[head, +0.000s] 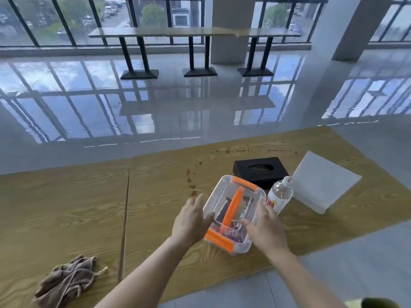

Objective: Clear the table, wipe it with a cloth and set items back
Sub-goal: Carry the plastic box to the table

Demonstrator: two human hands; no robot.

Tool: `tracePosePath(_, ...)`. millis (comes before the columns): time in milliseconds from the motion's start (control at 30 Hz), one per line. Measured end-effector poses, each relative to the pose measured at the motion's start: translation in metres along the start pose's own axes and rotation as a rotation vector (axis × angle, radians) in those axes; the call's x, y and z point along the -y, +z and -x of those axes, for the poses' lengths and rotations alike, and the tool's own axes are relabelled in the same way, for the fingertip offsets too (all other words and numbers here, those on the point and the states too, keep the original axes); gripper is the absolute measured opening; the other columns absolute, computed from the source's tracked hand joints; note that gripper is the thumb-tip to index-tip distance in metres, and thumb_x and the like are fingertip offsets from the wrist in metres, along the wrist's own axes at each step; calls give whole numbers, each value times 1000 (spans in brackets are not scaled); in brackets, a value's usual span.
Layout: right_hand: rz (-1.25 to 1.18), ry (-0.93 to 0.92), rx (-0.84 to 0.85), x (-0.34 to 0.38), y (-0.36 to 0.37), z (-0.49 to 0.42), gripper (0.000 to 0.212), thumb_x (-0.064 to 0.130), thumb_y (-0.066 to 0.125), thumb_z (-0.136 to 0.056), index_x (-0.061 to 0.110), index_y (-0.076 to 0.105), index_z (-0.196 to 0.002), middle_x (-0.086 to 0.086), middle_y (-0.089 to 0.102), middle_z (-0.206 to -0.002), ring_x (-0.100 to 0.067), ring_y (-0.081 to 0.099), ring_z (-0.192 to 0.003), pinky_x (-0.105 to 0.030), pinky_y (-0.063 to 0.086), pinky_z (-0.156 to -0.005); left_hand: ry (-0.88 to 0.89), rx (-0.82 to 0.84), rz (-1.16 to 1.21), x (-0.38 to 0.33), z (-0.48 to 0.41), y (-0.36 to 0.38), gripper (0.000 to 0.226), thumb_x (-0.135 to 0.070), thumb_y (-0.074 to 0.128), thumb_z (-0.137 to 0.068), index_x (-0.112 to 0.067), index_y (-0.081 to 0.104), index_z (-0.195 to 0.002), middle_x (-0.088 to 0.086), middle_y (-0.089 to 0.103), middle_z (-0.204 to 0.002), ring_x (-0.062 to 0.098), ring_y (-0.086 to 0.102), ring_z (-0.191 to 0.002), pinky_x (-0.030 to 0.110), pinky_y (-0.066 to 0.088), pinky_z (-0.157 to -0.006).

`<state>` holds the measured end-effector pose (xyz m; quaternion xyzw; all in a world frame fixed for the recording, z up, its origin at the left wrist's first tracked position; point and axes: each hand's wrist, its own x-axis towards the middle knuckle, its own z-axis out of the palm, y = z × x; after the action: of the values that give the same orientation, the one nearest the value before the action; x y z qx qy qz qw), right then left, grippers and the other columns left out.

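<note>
**Two flat palms on the box, a bottle close by**

The main risk we see lies in how the clear storage box (231,194) is being taken. The left grip (191,218) is wide, with its fingers straight along the box's left wall. The right grip (264,227) is wide too, thumb laid on the lid's edge and fingers straight down the right wall. Neither curls under the base or round the orange handle (232,207). We judge that smooth plastic lifted on palm pressure alone could slip back onto the table (66,207), or tilt and send its contents sliding to one end.

The water bottle (280,194) stands just beside the box's far right corner, near the right grip's fingertips. A sideways swing could knock it towards the black tissue box (260,172) or the white square pad (322,185). Brown stains (192,178) lie just beyond the left grip, and dragging the box rather than lifting it could smear them.

The box sits at an angle near the table's front edge, right of centre. It is transparent with rounded corners, an orange latch at each end and the orange handle across a lid that looks shut. The dark items inside are too blurred for us to name. The crumpled cloth (66,281) lies well apart at the near left, so we judge wiping not yet begun.
</note>
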<state>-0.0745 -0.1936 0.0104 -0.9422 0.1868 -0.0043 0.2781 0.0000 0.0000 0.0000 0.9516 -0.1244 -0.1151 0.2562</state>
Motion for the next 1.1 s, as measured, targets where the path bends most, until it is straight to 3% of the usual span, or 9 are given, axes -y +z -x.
tracePosePath(167, -93, 91, 2, -12, 17, -17, 65, 36, 72, -84, 20, 40, -139, -3, 57, -127, -22, 59, -112, -39, 55, -88, -50, 61, 173, -1, -12, 14, 61, -44, 59, -91, -32, 36, -146, 4, 55, -129, 23, 54, -115, 32, 43, -94)
tracePosePath(333, -206, 134, 36, -27, 29, -29, 67, 23, 73, -84, 26, 37, -140, 4, 63, -119, -16, 64, -104, -41, 60, -81, -82, 6, 196, -6, -19, 26, 62, -39, 64, -90, -30, 39, -146, 2, 56, -127, 21, 54, -115, 27, 38, -89)
tracePosePath(467, -262, 103, 27, -33, 30, -32, 49, 17, 72, -84, 34, 49, -124, 13, 66, -105, -7, 66, -91, -38, 61, -75, -161, -60, 212, -3, -19, 32, 62, -37, 65, -89, -30, 41, -146, -2, 57, -128, 20, 54, -118, 30, 41, -95)
tracePosePath(667, -250, -39, 67, -21, 24, -43, 52, 22, 74, -82, 40, 49, -123, 14, 67, -97, -4, 65, -83, -32, 59, -67, -211, -178, 231, 9, -4, 26, 63, -39, 67, -87, -31, 42, -145, -3, 60, -121, 19, 56, -113, 34, 45, -94)
tracePosePath(833, -237, -159, 153, 14, 28, -55, 45, 19, 71, -85, 35, 49, -122, 10, 64, -95, -3, 62, -77, -21, 47, -55, -270, -293, 213, 26, 14, 6, 63, -35, 67, -87, -28, 43, -144, 2, 62, -121, 22, 57, -113, 32, 45, -91)
tracePosePath(1033, -239, -304, 247, 73, 55, -64, 47, 18, 71, -80, 32, 51, -121, 7, 65, -88, -11, 64, -75, -38, 58, -65, -355, -437, 202, 58, 39, -30, 51, -28, 69, -85, -22, 53, -134, 4, 66, -115, 22, 60, -104, 32, 46, -83)
tracePosePath(1100, -221, -359, 262, 97, 65, -67, 48, 16, 72, -79, 29, 53, -121, 6, 66, -86, -13, 64, -75, -38, 57, -65, -385, -474, 207, 71, 45, -43, 50, -26, 70, -84, -20, 55, -131, 4, 67, -113, 23, 61, -102, 34, 47, -80)
